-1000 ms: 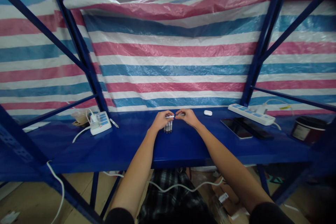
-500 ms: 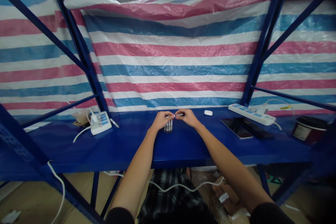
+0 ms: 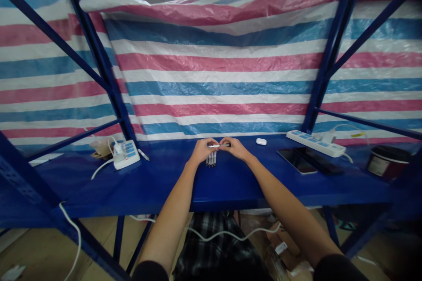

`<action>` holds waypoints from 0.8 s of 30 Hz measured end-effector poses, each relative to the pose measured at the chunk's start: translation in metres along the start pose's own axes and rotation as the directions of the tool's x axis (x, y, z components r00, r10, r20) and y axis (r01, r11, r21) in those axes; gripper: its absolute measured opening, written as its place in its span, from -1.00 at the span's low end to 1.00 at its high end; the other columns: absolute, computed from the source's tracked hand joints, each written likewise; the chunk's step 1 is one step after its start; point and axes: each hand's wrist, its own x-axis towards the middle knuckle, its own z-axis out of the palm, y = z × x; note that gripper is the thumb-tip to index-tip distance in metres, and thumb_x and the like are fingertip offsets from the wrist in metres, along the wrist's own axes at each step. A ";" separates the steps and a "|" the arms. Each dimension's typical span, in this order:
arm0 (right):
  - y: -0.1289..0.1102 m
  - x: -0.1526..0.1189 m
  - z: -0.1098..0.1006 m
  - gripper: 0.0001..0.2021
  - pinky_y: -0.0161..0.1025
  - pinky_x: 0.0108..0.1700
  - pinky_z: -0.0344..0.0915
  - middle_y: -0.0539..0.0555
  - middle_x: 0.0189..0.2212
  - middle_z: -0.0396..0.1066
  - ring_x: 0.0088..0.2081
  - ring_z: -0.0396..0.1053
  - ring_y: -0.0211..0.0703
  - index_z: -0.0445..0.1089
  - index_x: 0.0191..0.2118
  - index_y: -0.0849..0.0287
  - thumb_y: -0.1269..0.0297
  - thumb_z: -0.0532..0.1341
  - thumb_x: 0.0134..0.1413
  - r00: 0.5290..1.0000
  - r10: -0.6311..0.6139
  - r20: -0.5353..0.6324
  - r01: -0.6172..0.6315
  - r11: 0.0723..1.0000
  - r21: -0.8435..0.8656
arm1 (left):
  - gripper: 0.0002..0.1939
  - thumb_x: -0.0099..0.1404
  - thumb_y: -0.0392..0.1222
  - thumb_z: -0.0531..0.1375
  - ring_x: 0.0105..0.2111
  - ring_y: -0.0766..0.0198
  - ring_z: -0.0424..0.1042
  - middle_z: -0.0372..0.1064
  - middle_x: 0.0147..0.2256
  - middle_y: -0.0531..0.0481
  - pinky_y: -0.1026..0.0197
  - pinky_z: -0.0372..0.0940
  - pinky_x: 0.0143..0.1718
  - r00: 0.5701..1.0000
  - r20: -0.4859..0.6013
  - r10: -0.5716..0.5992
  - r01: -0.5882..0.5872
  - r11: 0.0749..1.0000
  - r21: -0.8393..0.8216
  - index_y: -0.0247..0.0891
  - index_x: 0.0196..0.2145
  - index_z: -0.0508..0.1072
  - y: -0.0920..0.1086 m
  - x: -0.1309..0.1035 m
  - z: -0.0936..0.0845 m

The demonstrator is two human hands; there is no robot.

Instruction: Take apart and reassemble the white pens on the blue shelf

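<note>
My left hand [image 3: 201, 151] and my right hand [image 3: 236, 147] meet above the blue shelf top [image 3: 231, 184], fingertips pinched. Between them they hold one slim pen [image 3: 214, 145] level, an end in each hand; much of it is hidden by the fingers. Just below my left hand, several similar pens [image 3: 211, 160] lie side by side on the shelf, their dark tips toward me and their far ends covered by the hand.
At the left lie a single pen [image 3: 143, 155] and a power strip [image 3: 128, 156] with a plug in it. To the right are a white earbud case [image 3: 261, 142], a phone [image 3: 297, 161], a dark slab [image 3: 318, 161], a longer power strip [image 3: 315, 143] and a dark tub [image 3: 388, 162].
The fingertips have shifted slightly on the pen, and it now shows as one straight piece between my hands. The pens on the shelf have stayed in place.
</note>
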 end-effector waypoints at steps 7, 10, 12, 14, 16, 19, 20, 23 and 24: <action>-0.001 -0.002 -0.001 -0.63 -0.30 -0.37 0.19 0.04 -0.44 0.51 -0.46 0.34 -0.21 0.49 -0.24 0.20 -0.06 0.26 0.16 0.999 0.009 0.039 -0.007 0.999 -0.051 | -0.84 0.14 -0.22 0.38 -0.26 0.18 0.54 0.60 -0.30 -0.02 0.21 0.33 -0.16 1.000 -0.002 0.003 -0.003 1.000 -0.014 -0.25 -0.27 0.63 0.002 0.000 -0.001; -0.005 -0.004 -0.001 -0.61 -0.31 -0.44 0.17 0.05 -0.45 0.51 -0.55 0.28 -0.26 0.49 -0.25 0.20 -0.08 0.20 0.22 0.997 0.048 0.066 -0.046 0.998 -0.036 | -0.84 0.14 -0.23 0.38 -0.26 0.18 0.54 0.60 -0.29 -0.02 0.21 0.33 -0.16 1.000 -0.006 0.003 -0.003 1.000 -0.010 -0.25 -0.27 0.63 0.001 0.000 0.000; -0.007 -0.004 -0.001 -0.64 -0.33 -0.46 0.17 0.04 -0.42 0.52 -0.55 0.28 -0.28 0.48 -0.19 0.19 -0.05 0.27 0.15 0.998 0.049 0.041 -0.048 0.999 -0.023 | -0.84 0.15 -0.22 0.37 -0.26 0.18 0.54 0.60 -0.29 -0.02 0.21 0.33 -0.16 1.000 0.002 0.007 -0.007 1.000 -0.007 -0.25 -0.27 0.63 0.000 0.000 0.000; -0.007 -0.004 -0.001 -0.65 -0.33 -0.46 0.18 0.05 -0.44 0.52 -0.56 0.28 -0.29 0.48 -0.24 0.20 -0.04 0.25 0.19 0.998 0.041 0.054 -0.039 0.998 -0.040 | -0.84 0.15 -0.22 0.37 -0.25 0.18 0.53 0.60 -0.29 -0.02 0.21 0.32 -0.16 1.000 0.000 -0.002 0.002 1.000 -0.005 -0.25 -0.27 0.63 -0.001 0.000 0.001; -0.006 -0.004 -0.001 -0.63 -0.32 -0.48 0.18 0.05 -0.45 0.51 -0.59 0.26 -0.30 0.48 -0.26 0.20 -0.05 0.18 0.24 0.996 0.046 0.072 -0.044 0.998 -0.036 | -0.84 0.14 -0.23 0.37 -0.24 0.18 0.53 0.60 -0.30 -0.02 0.21 0.32 -0.15 1.000 -0.005 -0.009 0.009 1.000 -0.001 -0.24 -0.27 0.63 -0.001 0.000 0.001; -0.006 -0.004 -0.001 -0.66 -0.34 -0.51 0.17 0.04 -0.43 0.52 -0.60 0.27 -0.30 0.47 -0.19 0.19 -0.02 0.28 0.15 0.997 0.048 0.055 -0.048 0.999 -0.015 | -0.84 0.15 -0.21 0.37 -0.25 0.18 0.53 0.60 -0.30 -0.02 0.21 0.33 -0.16 1.000 0.007 -0.002 0.002 1.000 -0.003 -0.24 -0.27 0.63 0.000 0.000 0.000; -0.006 -0.004 -0.001 -0.67 -0.33 -0.51 0.18 0.04 -0.43 0.52 -0.60 0.27 -0.30 0.47 -0.22 0.19 -0.02 0.28 0.15 0.997 0.048 0.062 -0.047 0.999 -0.026 | -0.85 0.15 -0.21 0.37 -0.26 0.18 0.53 0.60 -0.30 -0.02 0.22 0.33 -0.16 1.000 0.010 -0.004 0.004 1.000 -0.004 -0.24 -0.28 0.63 0.001 0.000 0.000; -0.006 -0.004 -0.001 -0.64 -0.33 -0.50 0.19 0.04 -0.46 0.52 -0.61 0.26 -0.30 0.48 -0.26 0.20 -0.03 0.19 0.23 0.995 0.056 0.082 -0.052 0.998 -0.045 | -0.84 0.14 -0.22 0.36 -0.25 0.17 0.53 0.60 -0.29 -0.03 0.21 0.33 -0.16 1.000 0.007 -0.019 0.019 1.000 0.000 -0.24 -0.27 0.63 0.002 -0.001 -0.001; -0.007 -0.004 -0.001 -0.65 -0.33 -0.50 0.19 0.04 -0.45 0.52 -0.61 0.26 -0.30 0.48 -0.23 0.20 -0.03 0.21 0.22 0.996 0.056 0.071 -0.054 0.998 -0.040 | -0.84 0.15 -0.21 0.36 -0.25 0.17 0.53 0.60 -0.29 -0.03 0.20 0.33 -0.16 1.000 0.007 -0.019 0.019 1.000 0.001 -0.24 -0.27 0.63 0.003 -0.001 -0.001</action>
